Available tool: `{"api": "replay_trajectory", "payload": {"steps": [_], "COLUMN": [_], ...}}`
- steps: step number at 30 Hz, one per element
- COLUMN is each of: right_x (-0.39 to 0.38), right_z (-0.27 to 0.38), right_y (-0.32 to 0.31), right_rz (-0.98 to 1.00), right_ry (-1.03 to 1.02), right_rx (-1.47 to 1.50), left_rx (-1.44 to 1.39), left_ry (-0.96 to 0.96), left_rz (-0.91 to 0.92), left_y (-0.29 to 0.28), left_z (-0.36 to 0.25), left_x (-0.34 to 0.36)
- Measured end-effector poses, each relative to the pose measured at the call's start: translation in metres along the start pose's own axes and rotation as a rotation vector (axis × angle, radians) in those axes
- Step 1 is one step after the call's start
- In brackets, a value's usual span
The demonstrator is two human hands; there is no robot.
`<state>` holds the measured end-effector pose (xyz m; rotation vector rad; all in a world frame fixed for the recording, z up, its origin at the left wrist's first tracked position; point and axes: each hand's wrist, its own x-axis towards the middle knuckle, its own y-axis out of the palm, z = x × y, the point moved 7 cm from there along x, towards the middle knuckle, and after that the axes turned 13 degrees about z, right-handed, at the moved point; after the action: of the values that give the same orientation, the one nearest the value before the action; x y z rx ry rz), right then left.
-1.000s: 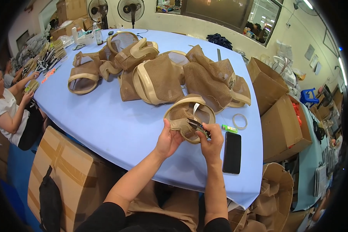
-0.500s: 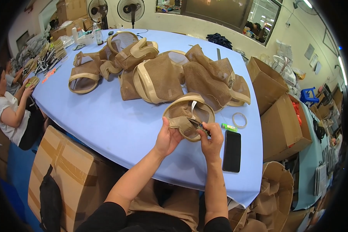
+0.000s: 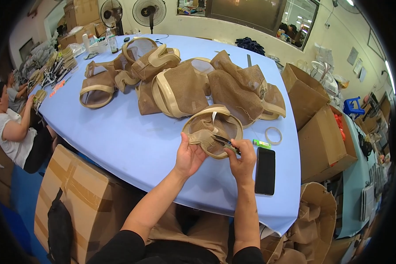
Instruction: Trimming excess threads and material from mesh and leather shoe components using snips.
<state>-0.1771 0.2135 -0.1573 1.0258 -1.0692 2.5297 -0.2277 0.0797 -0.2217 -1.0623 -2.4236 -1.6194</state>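
In the head view, my left hand grips the rim of a round brown mesh piece with tan binding and a white label. My right hand is closed around dark thread snips, their tip against the fabric inside the ring. Right of my hands lie a black phone, a small green-and-white cylinder and a thin pale ring. Behind the held piece, several brown mesh items are heaped on the blue-covered table.
Seated co-workers handle small pieces at the table's left edge. Open cardboard boxes line the right side, beside a blue stool. A taped carton with a black bag stands low at left. Bottles and fans are at the back.
The held piece and my left hand have shifted slightly up and leftward. The snips stay at the fabric. The nearer co-worker's hands have moved.
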Motion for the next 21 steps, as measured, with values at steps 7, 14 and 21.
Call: {"api": "replay_trajectory", "payload": {"steps": [7, 14, 21], "right_x": [-0.0011, -0.0009, -0.0012], "right_z": [-0.0020, -0.0029, -0.0023], "right_y": [0.0029, 0.0069, 0.0081], "right_rz": [0.007, 0.024, 0.023], "right_ry": [0.027, 0.005, 0.005], "right_rx": [0.042, 0.074, 0.052], "left_rx": [-0.009, -0.032, -0.047], "left_ry": [0.006, -0.006, 0.000], "left_rz": [0.021, 0.012, 0.012], "left_y": [0.0027, 0.0008, 0.0025], "left_z": [-0.0003, 0.0014, 0.0008], "left_x": [-0.0009, -0.0015, -0.0021]}}
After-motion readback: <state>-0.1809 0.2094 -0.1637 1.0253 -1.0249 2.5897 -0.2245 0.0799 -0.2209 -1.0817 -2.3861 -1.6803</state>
